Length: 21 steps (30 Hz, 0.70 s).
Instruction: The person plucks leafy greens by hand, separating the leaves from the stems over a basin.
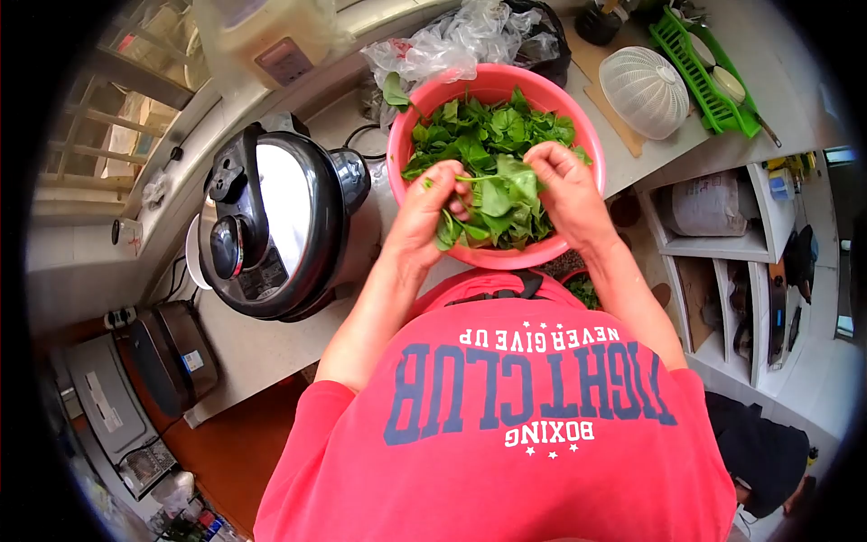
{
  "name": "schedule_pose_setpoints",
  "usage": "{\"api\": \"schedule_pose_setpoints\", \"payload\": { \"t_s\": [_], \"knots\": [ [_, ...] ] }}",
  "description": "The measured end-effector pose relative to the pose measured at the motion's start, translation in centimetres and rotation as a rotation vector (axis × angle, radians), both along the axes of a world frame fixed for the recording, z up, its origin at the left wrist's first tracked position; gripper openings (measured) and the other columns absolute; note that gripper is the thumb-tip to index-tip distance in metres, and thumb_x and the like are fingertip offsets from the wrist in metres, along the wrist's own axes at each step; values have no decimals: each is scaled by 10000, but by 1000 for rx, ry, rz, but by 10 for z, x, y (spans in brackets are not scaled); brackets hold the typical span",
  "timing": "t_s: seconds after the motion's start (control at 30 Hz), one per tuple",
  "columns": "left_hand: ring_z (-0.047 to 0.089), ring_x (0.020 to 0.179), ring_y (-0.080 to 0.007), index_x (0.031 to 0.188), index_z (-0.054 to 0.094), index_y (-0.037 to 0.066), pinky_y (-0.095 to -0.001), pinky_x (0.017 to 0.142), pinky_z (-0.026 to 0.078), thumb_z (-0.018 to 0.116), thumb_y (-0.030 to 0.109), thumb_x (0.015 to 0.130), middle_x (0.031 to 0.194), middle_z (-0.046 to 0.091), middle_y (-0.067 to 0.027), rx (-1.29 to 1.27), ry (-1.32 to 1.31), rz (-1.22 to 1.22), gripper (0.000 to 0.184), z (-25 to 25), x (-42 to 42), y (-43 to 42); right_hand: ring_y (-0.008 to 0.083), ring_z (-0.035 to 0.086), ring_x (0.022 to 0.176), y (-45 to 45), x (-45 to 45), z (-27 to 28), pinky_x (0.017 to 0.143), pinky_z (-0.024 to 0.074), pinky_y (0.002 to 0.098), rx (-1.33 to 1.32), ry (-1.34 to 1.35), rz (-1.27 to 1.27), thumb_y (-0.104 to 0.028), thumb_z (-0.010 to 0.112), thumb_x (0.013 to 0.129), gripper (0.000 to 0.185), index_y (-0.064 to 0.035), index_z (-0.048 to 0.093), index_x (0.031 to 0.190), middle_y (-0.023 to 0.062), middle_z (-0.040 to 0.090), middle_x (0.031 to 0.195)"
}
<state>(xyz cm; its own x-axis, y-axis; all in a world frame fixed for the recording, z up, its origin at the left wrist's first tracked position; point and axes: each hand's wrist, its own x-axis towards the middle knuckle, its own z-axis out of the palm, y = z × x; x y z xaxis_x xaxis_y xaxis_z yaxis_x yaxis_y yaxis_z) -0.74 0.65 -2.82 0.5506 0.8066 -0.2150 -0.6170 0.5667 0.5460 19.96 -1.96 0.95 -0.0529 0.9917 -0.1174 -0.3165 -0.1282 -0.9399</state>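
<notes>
While the left hand [440,197] pinches a stem [477,179] and the right hand [564,185] its leaves [511,187], both should work low over the basin [506,258] by the bench's [257,352] front edge.

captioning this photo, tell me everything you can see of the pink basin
The pink basin is round, with a smooth, glossy rim and wall that look like plastic. It stands upright in front of the red shirt, holding many green leaves that hide its floor; one leaf pokes over its left rim. Crumpled clear plastic bags lie at its far side, perhaps touching it. The left hand and right hand hold leaves above it. Its underside is hidden.
</notes>
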Motion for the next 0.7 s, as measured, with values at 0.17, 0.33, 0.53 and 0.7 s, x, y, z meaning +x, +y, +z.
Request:
{"api": "schedule_pose_setpoints", "payload": {
  "t_s": [0.17, 0.33, 0.53, 0.7],
  "knots": [
    [534, 803, -131, 968, 515, 120, -247, 669, 449, 505, 262, 967, 961, 585, -36, 104, 123, 183, 142, 25, -10, 0, 57, 499, 804, 0, 22, -5, 679, 434, 221, -55, -418, -15, -118, 565, 906, 80, -40, 583, 917, -27, 527, 801],
    [588, 795, -159, 1019, 531, 92, -295, 722, 495, 464, 227, 987, 925, 622, -60, 160, 173, 392, 154, 45, -28, -4, 361, 560, 853, -6, 30, -17, 763, 438, 423, 276, -1158, 74, -91, 579, 806, 118, 0, 622, 868, 187, 573, 825],
    [410, 681, -133, 942, 489, 76, -270, 683, 402, 452, 200, 987, 682, 387, 6, 185, -50, 464, 137, 76, -48, -4, 342, 570, 847, 18, 10, -23, 758, 449, 428, 365, -1098, 54, -84, 583, 799, 96, -15, 619, 855, 169, 574, 814],
    [366, 613, -105, 952, 512, 63, -225, 624, 370, 494, 160, 963, 628, 340, 21, 308, 39, 505, 99, 84, -61, -7, 347, 576, 869, 33, -18, -50, 767, 459, 444, 485, -1323, 269, -142, 644, 768, 153, -54, 650, 894, 144, 596, 864]
  ]
}}
